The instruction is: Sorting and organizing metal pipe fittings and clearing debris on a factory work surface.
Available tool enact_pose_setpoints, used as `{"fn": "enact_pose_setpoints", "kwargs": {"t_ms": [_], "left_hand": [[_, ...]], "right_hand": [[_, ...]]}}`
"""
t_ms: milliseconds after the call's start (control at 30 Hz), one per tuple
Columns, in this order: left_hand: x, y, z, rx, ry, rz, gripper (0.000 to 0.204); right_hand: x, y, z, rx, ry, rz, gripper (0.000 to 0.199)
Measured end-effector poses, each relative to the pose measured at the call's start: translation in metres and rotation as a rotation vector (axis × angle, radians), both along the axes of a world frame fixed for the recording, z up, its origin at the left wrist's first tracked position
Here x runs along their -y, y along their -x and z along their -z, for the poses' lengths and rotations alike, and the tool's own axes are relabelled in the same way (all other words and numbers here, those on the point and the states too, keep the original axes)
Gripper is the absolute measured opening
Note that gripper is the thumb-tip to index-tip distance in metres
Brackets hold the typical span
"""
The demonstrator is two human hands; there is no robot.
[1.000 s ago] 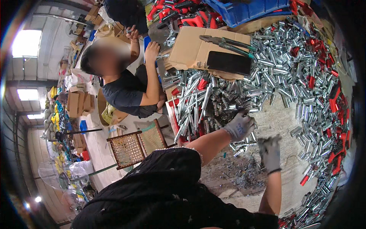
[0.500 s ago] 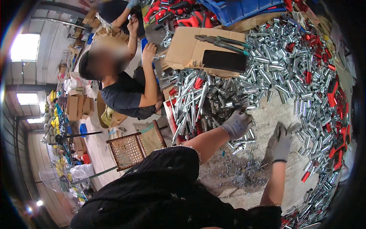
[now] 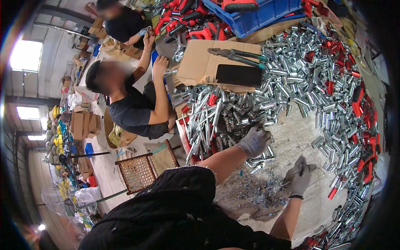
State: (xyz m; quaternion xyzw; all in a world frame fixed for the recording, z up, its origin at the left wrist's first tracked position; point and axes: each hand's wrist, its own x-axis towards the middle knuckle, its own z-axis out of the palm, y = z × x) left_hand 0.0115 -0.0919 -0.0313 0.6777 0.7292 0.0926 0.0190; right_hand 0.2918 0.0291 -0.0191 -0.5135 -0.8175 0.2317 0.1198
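Observation:
My left hand [image 3: 255, 142], in a light grey glove with dark fingertips, is at the right edge of a heap of dark metal parts [image 3: 237, 112]. Its fingers are curled together; whatever they may hold is hidden. Just below it lie several short silver sleeves [image 3: 263, 157]. My right hand [image 3: 301, 179], gloved the same way, hovers over the pale work surface [image 3: 291, 129]. Its thumb stands apart from the fingers, and I see nothing between them. Beside it is a scatter of tiny shiny metal bits [image 3: 264, 189].
Silver metal sleeves [image 3: 300, 81] with red parts [image 3: 359, 102] bank up along the far and right sides. Cardboard [image 3: 196, 62] carries pliers [image 3: 237, 55] and a black flat slab [image 3: 238, 76]. Behind stands a blue crate [image 3: 250, 18]. Two co-workers [image 3: 133, 108] sit left, near a woven chair [image 3: 137, 171].
My right hand has drawn back toward me and left, away from the silver sleeves. My left hand has shifted slightly, staying by the dark parts. The whole view has moved a little.

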Motion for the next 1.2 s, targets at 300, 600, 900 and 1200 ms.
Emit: {"fn": "enact_pose_setpoints", "kwargs": {"t_ms": [300, 600, 900, 1200], "left_hand": [[0.005, 0.008, -0.001, -0.007, -0.044, 0.006, 0.027], [-0.024, -0.011, 0.008, 0.283, 0.216, -0.145, 0.012], [-0.002, 0.01, -0.012, -0.098, 0.007, 0.054, 0.041], [0.001, 0.005, -0.001, -0.172, -0.013, 0.039, 0.036]], "right_hand": [[0.051, -0.04, -0.018, -0.283, 0.242, -0.13, 0.022], [0.07, -0.092, 0.043, -0.533, 0.501, 0.174, 0.044], [0.012, -0.046, -0.05, -0.371, 0.499, 0.241, 0.025], [-0.004, -0.017, -0.05, -0.295, 0.34, 0.056, 0.024]]}}
